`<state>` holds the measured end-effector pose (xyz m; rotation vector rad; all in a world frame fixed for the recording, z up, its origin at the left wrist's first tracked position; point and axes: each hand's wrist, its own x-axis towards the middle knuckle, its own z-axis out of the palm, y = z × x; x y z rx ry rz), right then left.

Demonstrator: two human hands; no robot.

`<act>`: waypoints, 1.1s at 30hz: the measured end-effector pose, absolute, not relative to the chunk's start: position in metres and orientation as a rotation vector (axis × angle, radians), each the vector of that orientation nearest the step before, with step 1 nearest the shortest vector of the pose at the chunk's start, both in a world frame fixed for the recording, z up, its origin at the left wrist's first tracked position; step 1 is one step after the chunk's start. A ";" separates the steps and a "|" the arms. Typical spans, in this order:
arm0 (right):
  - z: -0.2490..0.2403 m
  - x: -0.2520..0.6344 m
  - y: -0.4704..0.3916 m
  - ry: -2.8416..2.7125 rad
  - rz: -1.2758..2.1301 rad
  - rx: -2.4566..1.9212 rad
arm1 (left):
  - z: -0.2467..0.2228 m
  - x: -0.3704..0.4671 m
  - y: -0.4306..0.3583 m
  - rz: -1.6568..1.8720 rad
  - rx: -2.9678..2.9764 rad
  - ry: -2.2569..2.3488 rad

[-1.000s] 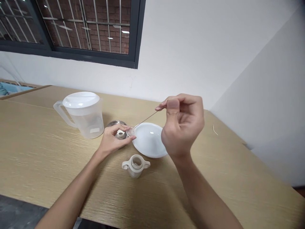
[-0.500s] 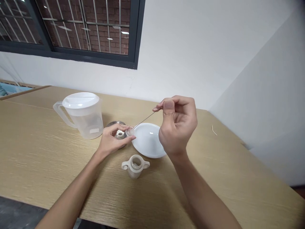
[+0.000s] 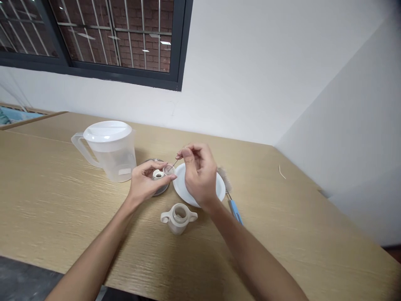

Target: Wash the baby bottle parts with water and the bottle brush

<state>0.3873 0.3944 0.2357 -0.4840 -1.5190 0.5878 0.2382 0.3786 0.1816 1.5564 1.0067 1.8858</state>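
Note:
My left hand [image 3: 147, 179] pinches a small clear round cup-like piece [image 3: 169, 169] between thumb and fingers, its open side turned up. My right hand [image 3: 200, 171] is closed on a thin wire rod [image 3: 174, 163]. The rod slants down from my fingertips, its lower end inside the clear piece. Under my left hand, partly hidden, a white ring-shaped part [image 3: 158, 174] rests on a round metal dish [image 3: 161, 192]. Below my right hand is a white plate [image 3: 180, 188]. Nearer me a small open baby bottle [image 3: 178, 219] with two handles stands upright.
A lidded translucent pitcher [image 3: 111, 152] stands at the left. Beside the plate lies a bottle brush [image 3: 235, 211] with a blue handle, partly hidden by my right arm. A thin pale strip [image 3: 282, 172] lies on the table at the right. The wall and window are behind.
My right hand has moved left and down toward my left hand, so less of the wire rod shows between them. The bottle brush has come into view.

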 end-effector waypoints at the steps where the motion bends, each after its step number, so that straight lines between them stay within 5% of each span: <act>1: 0.231 0.385 0.396 -1.547 0.594 -0.506 | 0.182 0.238 0.379 1.899 1.539 0.992; 33: 0.264 0.396 0.378 -1.373 0.381 -0.427 | 0.182 0.236 0.378 1.814 1.765 1.082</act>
